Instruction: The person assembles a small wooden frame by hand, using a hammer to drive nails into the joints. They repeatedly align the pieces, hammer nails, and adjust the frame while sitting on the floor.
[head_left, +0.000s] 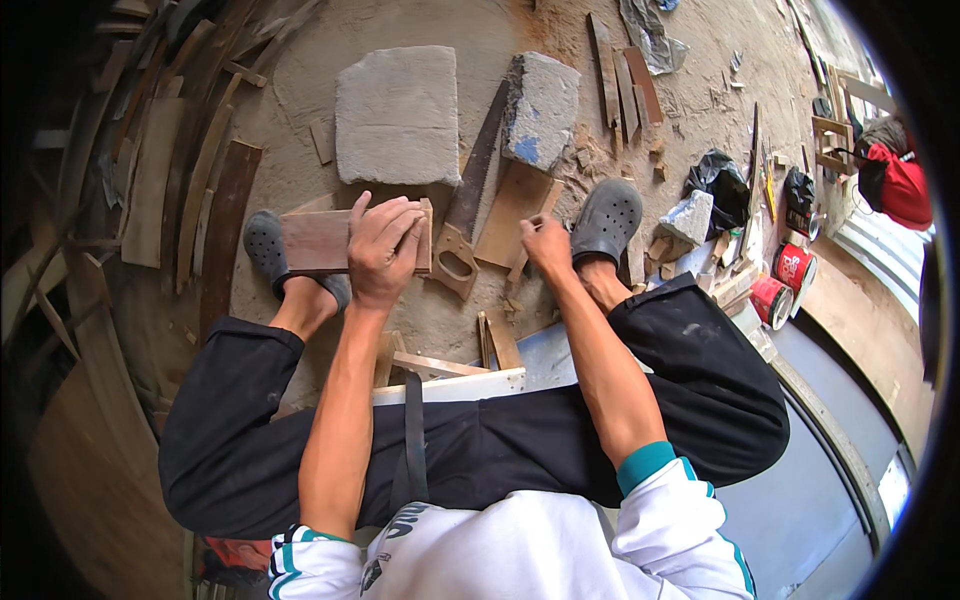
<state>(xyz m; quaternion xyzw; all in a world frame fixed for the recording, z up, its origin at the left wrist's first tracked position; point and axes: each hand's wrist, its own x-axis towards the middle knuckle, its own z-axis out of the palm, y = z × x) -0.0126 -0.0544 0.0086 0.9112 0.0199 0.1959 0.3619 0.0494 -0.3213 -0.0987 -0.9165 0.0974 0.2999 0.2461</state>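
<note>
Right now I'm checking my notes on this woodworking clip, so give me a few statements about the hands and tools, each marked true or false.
1. The left hand grips a flat wooden block. True.
2. The right hand holds the handsaw by its handle. False: the saw lies on the ground between the hands, untouched.
3. The saw's blade leans against a grey stone block. True.
4. Both feet are bare. False: each wears a grey perforated clog.
5. Two red cans stand at the person's right. True.
</note>
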